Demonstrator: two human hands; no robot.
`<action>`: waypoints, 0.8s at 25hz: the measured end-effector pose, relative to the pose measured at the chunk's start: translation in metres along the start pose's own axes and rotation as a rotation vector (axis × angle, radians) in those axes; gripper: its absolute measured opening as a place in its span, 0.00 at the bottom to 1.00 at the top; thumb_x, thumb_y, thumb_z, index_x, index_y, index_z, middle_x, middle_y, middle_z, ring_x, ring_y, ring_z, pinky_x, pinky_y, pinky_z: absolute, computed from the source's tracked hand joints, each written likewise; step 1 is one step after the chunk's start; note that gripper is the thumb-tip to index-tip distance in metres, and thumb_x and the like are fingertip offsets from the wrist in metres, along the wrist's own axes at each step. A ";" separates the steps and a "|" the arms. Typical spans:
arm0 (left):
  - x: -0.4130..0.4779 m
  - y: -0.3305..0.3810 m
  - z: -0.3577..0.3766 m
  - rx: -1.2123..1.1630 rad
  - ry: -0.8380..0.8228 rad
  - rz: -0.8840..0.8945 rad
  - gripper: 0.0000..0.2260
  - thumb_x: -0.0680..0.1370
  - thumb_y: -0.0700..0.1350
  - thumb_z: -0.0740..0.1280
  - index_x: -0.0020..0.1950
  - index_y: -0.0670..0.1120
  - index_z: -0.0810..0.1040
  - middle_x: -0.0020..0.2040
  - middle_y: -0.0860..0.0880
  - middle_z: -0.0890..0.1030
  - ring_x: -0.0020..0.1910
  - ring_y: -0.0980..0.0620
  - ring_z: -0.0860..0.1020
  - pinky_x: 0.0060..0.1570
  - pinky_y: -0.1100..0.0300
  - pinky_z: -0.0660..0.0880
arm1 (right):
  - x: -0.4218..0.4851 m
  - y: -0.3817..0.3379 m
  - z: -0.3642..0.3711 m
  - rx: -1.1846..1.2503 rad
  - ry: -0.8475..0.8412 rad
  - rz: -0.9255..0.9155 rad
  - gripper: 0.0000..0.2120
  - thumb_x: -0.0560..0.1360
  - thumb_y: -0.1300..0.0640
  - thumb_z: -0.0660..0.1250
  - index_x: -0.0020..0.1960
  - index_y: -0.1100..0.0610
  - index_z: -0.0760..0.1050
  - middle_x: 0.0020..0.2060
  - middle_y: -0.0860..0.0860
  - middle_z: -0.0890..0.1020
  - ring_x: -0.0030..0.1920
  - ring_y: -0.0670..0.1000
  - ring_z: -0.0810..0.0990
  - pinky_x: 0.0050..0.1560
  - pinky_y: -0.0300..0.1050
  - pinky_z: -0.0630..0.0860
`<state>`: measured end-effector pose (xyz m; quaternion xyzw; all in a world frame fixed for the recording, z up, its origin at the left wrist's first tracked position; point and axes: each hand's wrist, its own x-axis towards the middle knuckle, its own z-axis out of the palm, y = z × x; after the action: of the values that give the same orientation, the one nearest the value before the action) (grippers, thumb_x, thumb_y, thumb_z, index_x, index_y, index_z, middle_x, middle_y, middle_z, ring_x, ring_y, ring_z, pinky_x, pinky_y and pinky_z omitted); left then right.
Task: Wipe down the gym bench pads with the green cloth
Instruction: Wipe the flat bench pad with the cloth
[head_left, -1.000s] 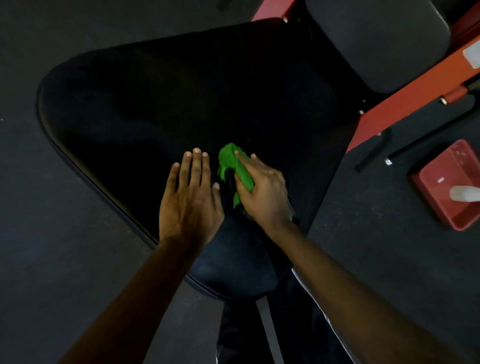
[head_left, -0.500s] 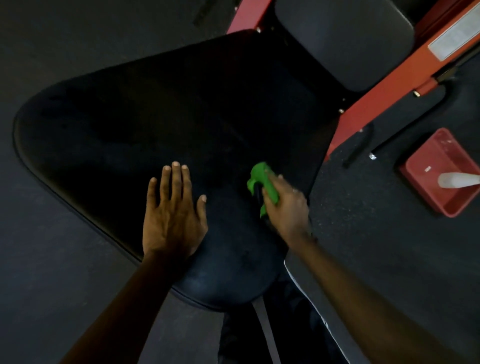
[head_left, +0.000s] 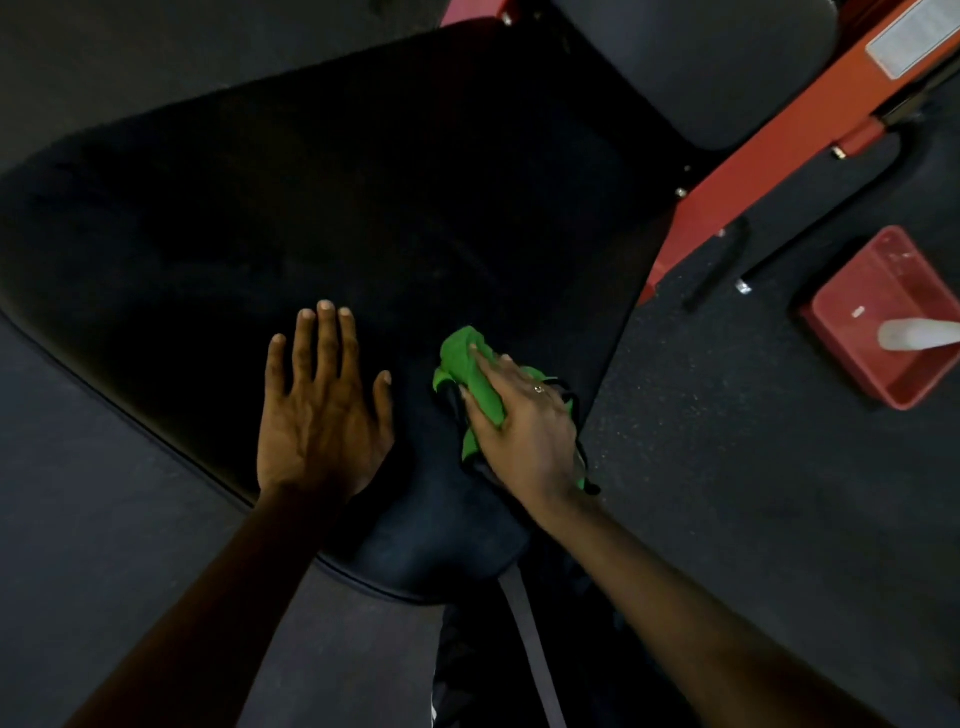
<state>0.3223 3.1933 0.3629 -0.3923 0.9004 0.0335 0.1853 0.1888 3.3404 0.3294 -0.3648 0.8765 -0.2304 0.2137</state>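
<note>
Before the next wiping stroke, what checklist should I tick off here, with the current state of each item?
1. The green cloth is held in the right hand: ok.
2. The cloth is pressed onto the large bench pad: ok.
3. The left hand lies flat on that pad, apart from the cloth: ok.
4. The far part of the pad has been wiped: cannot tell, too dark.
5. The upper grey pad has been wiped: cannot tell.
6. The red tray sits on the floor, off the pads: ok.
</note>
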 end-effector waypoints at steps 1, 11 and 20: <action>0.000 0.000 0.000 0.002 -0.004 -0.001 0.31 0.84 0.56 0.44 0.82 0.39 0.50 0.82 0.39 0.53 0.81 0.42 0.51 0.79 0.44 0.47 | 0.000 0.007 0.000 0.031 -0.017 -0.049 0.22 0.80 0.45 0.63 0.71 0.51 0.74 0.65 0.51 0.80 0.66 0.50 0.78 0.63 0.48 0.77; -0.001 0.000 0.001 -0.004 0.022 -0.001 0.31 0.84 0.56 0.49 0.82 0.39 0.50 0.81 0.39 0.54 0.81 0.42 0.52 0.79 0.43 0.49 | 0.135 0.096 -0.011 -0.135 0.100 0.518 0.21 0.80 0.40 0.60 0.71 0.43 0.73 0.56 0.58 0.83 0.55 0.63 0.81 0.51 0.52 0.77; 0.001 0.000 -0.002 -0.019 -0.013 -0.005 0.32 0.82 0.57 0.44 0.82 0.40 0.51 0.82 0.40 0.53 0.81 0.43 0.51 0.79 0.44 0.49 | 0.015 0.003 0.007 0.049 0.011 -0.109 0.21 0.79 0.46 0.64 0.71 0.49 0.74 0.65 0.50 0.80 0.65 0.50 0.79 0.60 0.50 0.78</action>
<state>0.3207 3.1922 0.3647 -0.3959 0.8978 0.0441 0.1877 0.1817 3.3295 0.3195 -0.4053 0.8507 -0.2649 0.2046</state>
